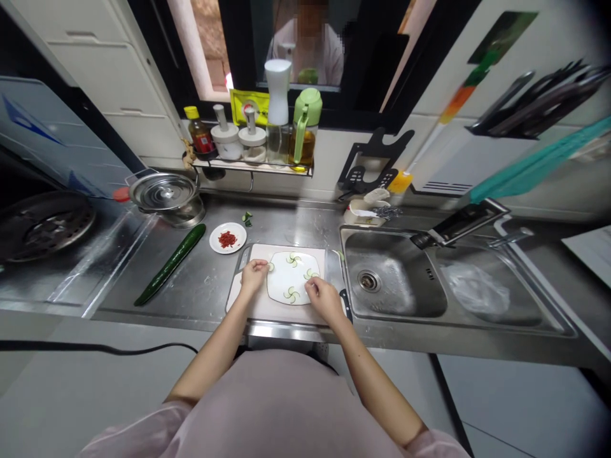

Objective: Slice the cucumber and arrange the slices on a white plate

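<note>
A square white plate (292, 287) lies on a pale cutting board (258, 305) at the counter's front edge. Cucumber slices (293, 259) sit in small pinwheel groups on the plate. My left hand (252, 275) rests at the plate's left edge, fingers curled and pinching a cucumber slice (270, 267). My right hand (322, 298) hovers at the plate's right front corner, fingers bent together; what it holds, if anything, I cannot make out.
A whole cucumber (170, 263) lies left of the board, beside a small dish of red chilli (228, 238). A lidded steel pot (165, 194) stands behind. The sink (396, 280) is right of the board. A knife handle (345, 303) pokes out by the board's right edge. Condiment bottles (279, 108) line a shelf.
</note>
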The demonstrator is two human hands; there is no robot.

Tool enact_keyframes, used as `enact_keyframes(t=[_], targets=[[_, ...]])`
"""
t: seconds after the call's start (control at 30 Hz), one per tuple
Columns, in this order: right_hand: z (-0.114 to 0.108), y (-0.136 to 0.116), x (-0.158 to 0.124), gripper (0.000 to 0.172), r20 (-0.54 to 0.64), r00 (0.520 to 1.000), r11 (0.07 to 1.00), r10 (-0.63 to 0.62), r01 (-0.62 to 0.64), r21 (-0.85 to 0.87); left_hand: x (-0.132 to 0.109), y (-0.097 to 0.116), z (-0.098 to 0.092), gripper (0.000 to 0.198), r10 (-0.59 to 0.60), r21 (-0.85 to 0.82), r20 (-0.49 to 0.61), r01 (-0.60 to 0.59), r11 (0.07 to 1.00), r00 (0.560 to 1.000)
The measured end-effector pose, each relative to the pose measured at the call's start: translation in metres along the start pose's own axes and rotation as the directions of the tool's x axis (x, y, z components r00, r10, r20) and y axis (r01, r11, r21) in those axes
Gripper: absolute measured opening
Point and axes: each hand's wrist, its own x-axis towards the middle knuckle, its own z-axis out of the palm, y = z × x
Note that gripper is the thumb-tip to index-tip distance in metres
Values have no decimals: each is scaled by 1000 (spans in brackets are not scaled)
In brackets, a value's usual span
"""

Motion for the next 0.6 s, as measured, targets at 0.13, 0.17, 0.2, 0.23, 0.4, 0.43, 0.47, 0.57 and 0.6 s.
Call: enact_keyframes(t=[0.13, 0.17, 0.2, 0.23, 0.4, 0.43, 0.47, 0.57, 0.6], targets=[[-1, -18, 16, 19, -54, 997, 980, -56, 66, 190, -21, 25, 4, 31, 51, -214, 184, -11, 977, 982], [-1, -22, 20, 19, -58, 996, 963, -70, 82, 255, -27, 32, 4, 31, 64, -223, 225, -12, 975, 972], [0, -26, 23, 18, -56, 995, 942, -84, 98, 320, -32, 38, 5, 30, 76, -229, 252, -17, 973, 965], [1, -29, 26, 18, -49, 994, 921, -97, 108, 373, -37, 44, 5, 30, 92, -233, 273, -27, 972, 958], [4, -40, 32, 13, -3, 996, 870, -90, 80, 487, -51, 62, 5, 27, 155, -220, 305, -88, 971, 940], [4, -40, 32, 13, -3, 996, 862, -86, 76, 502, -52, 63, 4, 27, 164, -207, 306, -102, 973, 938], [5, -41, 31, 12, -7, 997, 853, -83, 75, 516, -53, 64, 4, 27, 170, -192, 307, -114, 975, 936], [6, -41, 29, 13, -9, 997, 828, -77, 69, 557, -56, 67, 2, 27, 179, -147, 315, -138, 979, 932], [6, -41, 28, 13, -1, 997, 816, -74, 62, 575, -56, 67, 1, 26, 187, -130, 315, -153, 980, 930]])
